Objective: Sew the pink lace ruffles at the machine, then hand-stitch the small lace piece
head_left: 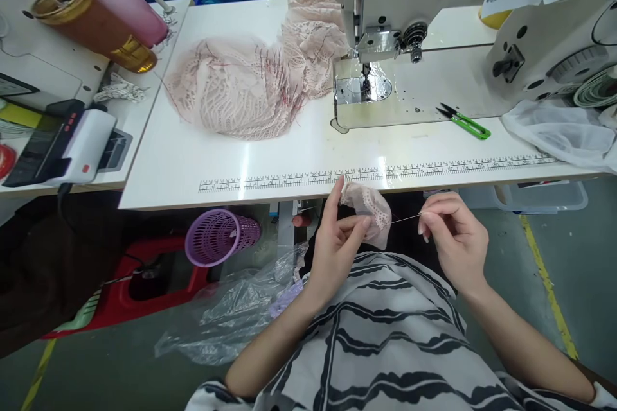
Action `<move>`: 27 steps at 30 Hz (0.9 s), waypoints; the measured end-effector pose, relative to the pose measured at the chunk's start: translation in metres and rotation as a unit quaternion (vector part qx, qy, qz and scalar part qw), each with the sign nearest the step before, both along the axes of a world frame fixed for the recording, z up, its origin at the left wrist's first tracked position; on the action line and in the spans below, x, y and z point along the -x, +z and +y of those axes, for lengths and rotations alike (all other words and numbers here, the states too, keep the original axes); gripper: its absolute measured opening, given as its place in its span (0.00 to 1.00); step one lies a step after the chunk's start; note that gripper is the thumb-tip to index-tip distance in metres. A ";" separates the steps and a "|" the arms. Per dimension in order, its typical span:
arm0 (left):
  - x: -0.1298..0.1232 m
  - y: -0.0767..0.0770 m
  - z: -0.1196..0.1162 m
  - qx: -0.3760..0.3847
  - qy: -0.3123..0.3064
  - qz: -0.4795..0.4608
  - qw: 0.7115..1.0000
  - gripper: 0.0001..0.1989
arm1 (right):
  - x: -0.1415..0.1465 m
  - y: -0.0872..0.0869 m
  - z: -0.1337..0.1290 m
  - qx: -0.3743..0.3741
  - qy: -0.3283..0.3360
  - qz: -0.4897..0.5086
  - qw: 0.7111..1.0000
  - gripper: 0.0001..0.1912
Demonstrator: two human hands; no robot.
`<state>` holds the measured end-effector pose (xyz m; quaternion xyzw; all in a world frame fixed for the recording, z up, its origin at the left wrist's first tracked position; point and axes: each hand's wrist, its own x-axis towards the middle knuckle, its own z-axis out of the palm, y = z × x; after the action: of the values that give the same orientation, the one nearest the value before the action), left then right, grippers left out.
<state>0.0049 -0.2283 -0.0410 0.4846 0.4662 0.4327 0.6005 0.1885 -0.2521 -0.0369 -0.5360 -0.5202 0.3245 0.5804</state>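
Just below the table's front edge, my left hand [335, 247] pinches a small piece of pale pink lace [373, 209] between thumb and fingers, with the index finger pointing up. To its right, my right hand [453, 237] is closed in a pinch on a thin thread [405, 219] that runs taut to the lace. A larger heap of pink lace fabric [236, 87] with dark red threads lies on the white table [164, 164], left of the sewing machine's needle area [366, 83].
Green thread snips [465, 122] lie on the machine bed. A printed ruler [289, 180] runs along the table's front edge. White mesh cloth [559, 131] is at the right. Below are a purple basket [212, 237], a red stool [130, 295] and clear plastic [222, 318].
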 end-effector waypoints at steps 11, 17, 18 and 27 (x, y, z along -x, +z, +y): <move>0.000 -0.001 0.001 -0.301 -0.156 0.199 0.919 0.12 | -0.002 0.014 0.004 0.111 0.179 0.052 0.976 0.06; -0.001 0.000 0.004 -0.406 -0.075 0.315 0.855 0.05 | -0.016 0.014 0.009 -0.016 0.193 -0.298 0.935 0.08; -0.001 0.001 0.005 -0.405 -0.079 0.319 0.854 0.06 | -0.019 0.014 0.010 -0.017 0.204 -0.331 0.921 0.09; 0.002 0.004 0.010 -0.358 -0.163 0.337 0.855 0.09 | -0.025 0.011 0.009 0.123 0.255 -0.053 0.958 0.09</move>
<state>0.0034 -0.2184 -0.0366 0.8514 0.3675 0.2753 0.2536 0.2132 -0.2428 -0.0259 -0.4692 -0.6256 0.4942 0.3798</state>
